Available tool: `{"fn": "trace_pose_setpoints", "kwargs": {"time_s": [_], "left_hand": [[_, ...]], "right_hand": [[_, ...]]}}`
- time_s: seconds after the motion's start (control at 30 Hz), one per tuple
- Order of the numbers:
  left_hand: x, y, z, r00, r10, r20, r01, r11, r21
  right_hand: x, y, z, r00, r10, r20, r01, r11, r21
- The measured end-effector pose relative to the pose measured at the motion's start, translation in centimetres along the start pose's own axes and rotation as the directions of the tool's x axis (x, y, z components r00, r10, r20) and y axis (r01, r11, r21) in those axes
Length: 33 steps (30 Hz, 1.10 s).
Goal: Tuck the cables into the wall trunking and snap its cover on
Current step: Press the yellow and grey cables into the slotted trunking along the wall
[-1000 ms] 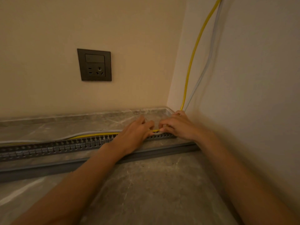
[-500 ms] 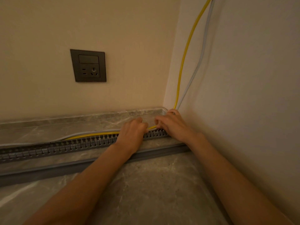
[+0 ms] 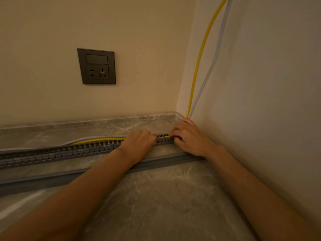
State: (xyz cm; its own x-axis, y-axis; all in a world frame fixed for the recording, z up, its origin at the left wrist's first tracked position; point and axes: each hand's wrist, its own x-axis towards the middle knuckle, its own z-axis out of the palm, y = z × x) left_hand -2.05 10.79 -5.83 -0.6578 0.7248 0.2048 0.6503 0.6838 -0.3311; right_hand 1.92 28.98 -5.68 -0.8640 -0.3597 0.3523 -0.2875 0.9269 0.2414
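- The left hand (image 3: 139, 141) lies knuckles-up on the slotted grey trunking (image 3: 69, 152), its fingers curled down over the far edge. The fingertips are hidden, so I cannot tell whether its grip holds anything.
- The right hand (image 3: 189, 138) sits just beside it, at the end of the trunking near the corner. Its fingers are bent, its thumb is on the front wall of the trunking, and its grip is pinched on the yellow cable (image 3: 199, 63).
- The yellow cable comes down the right-hand wall (image 3: 269, 84) and passes behind the right hand. A short piece shows in the top of the trunking between the two hands.
- Left of the left hand, the yellow cable lies outside the trunking, along its far side.
- The pale grey cable (image 3: 213, 61) comes down the wall touching the yellow one. Left of the left hand it lies just behind the yellow cable, then bends to the trunking's far edge farther left.
- The trunking lies lengthways on the marble desk (image 3: 156, 197), open at the top.
- The grey cover (image 3: 52, 180) lies flat on the desk in front of the trunking, parallel to it and a little apart. Both forearms cross over it.
- A dark socket plate (image 3: 96, 66) is set in the back wall, above the trunking and well left of the corner.
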Motion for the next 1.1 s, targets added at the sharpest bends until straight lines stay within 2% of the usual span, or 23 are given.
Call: {"fn": "trace_pose_setpoints", "kwargs": {"time_s": [0.1, 0.3, 0.47, 0.57, 0.63, 0.7, 0.83, 0.9, 0.97, 1.1], "left_hand": [[0.2, -0.8, 0.6, 0.997, -0.078, 0.019, 0.079, 0.996, -0.033], [-0.7, -4.1, 1.5, 0.976, -0.202, 0.078, 0.212, 0.961, -0.175], [-3.1, -7.6, 1.3, 0.943, -0.306, 0.134, 0.330, 0.914, -0.237], [-4.6, -9.0, 0.8, 0.925, -0.359, 0.128, 0.381, 0.881, -0.281], [-5.4, -9.0, 0.6, 0.925, -0.362, 0.112, 0.379, 0.883, -0.278], [-5.7, -8.7, 0.8, 0.934, -0.351, 0.065, 0.355, 0.899, -0.256], [-5.8, -8.3, 0.6, 0.939, -0.344, -0.015, 0.334, 0.920, -0.208], [-6.0, -8.2, 0.2, 0.956, -0.284, -0.078, 0.272, 0.952, -0.139], [-6.1, -8.6, 0.3, 0.984, -0.155, -0.090, 0.154, 0.988, -0.019], [-6.8, -9.0, 0.7, 0.993, -0.112, -0.047, 0.116, 0.989, 0.087]], "right_hand": [[0.7, -0.2, 1.0, 1.000, 0.017, -0.011, -0.017, 0.998, -0.068], [3.4, -0.5, 0.1, 0.966, 0.099, 0.238, -0.069, 0.989, -0.131], [4.8, -0.1, 0.1, 0.921, 0.205, 0.330, -0.117, 0.957, -0.267], [5.2, -1.4, -0.4, 0.895, 0.270, 0.355, -0.171, 0.943, -0.285], [5.8, -3.0, -0.6, 0.893, 0.272, 0.358, -0.200, 0.954, -0.225], [6.5, -4.7, -0.3, 0.922, 0.226, 0.313, -0.214, 0.974, -0.074], [7.9, -8.4, 1.4, 0.984, 0.046, 0.171, -0.085, 0.969, 0.232], [8.3, -9.5, 2.1, 0.996, 0.006, 0.092, -0.036, 0.945, 0.326], [8.6, -9.8, 2.1, 0.998, 0.028, 0.048, -0.044, 0.926, 0.376], [9.4, -9.6, 1.7, 0.994, 0.074, 0.075, -0.094, 0.944, 0.315]]}}
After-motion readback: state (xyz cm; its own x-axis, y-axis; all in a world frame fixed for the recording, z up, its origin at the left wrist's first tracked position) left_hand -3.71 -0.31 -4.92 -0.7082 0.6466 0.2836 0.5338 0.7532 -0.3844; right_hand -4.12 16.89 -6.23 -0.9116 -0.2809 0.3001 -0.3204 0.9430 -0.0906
